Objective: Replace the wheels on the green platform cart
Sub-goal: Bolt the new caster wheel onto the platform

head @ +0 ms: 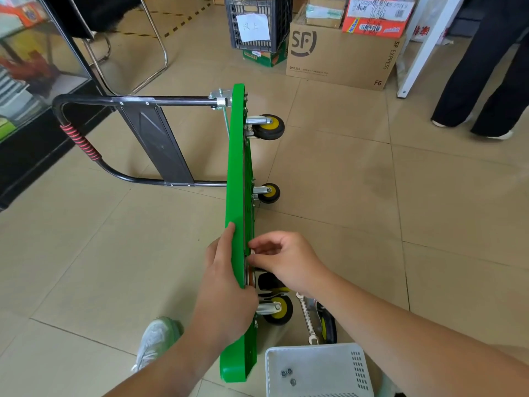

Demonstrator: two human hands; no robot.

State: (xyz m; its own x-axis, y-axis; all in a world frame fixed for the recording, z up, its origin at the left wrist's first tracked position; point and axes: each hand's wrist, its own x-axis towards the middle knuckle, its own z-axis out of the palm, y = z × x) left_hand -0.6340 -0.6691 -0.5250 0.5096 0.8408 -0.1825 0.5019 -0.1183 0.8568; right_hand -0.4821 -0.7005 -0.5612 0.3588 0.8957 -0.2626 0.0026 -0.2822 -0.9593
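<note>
The green platform cart [239, 173] stands on its long edge on the tiled floor, underside facing right, black handle [86, 144] folded out to the left. Two yellow-hubbed casters [269, 126] [269, 193] stick out from its far half. A third caster [277, 309] shows near me, and a fourth [267, 282] is partly hidden under my right hand. My left hand [226, 285] grips the deck's top edge, fingers on its far face. My right hand [282, 260] pinches something small at the underside by that caster's mounting plate; I cannot make out what.
A wrench [307, 318] and a loose wheel [327, 328] lie on the floor right of the cart. A white basket [317, 371] with a few small nuts sits at the bottom. Cardboard boxes [343, 55], a crate [257, 21] and a standing person [486, 81] are beyond. My shoe [157, 339] is left.
</note>
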